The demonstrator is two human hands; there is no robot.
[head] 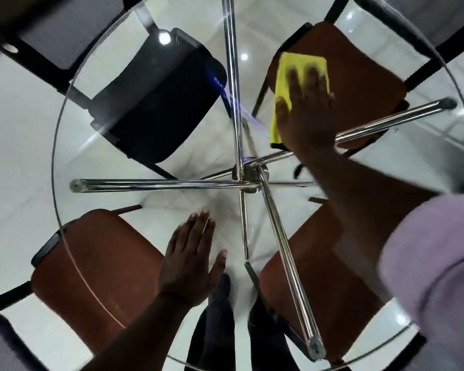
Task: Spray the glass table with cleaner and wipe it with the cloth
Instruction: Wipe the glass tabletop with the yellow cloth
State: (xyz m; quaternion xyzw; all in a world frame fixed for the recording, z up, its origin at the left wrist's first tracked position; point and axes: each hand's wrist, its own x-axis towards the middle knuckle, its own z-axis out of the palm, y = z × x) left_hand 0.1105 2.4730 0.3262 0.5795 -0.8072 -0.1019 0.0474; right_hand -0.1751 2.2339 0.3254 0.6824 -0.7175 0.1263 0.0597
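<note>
Beyond the chrome hub (248,175), the yellow cloth (287,84) is being pressed flat onto the glass table (54,145) by the spread right hand (310,113); the left hand (190,259) is being rested open nearer. Streaks are being risked if the cloth bunches.

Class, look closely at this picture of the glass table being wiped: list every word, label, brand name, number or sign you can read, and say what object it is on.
No readable text anywhere in this view.
Yellow cloth under the right hand: no label or print visible.
Black chair seat: a small blue glint at its edge, too blurred to tell whether it is lettering.
Glass table, brown chair seats and left hand: no markings.
</note>
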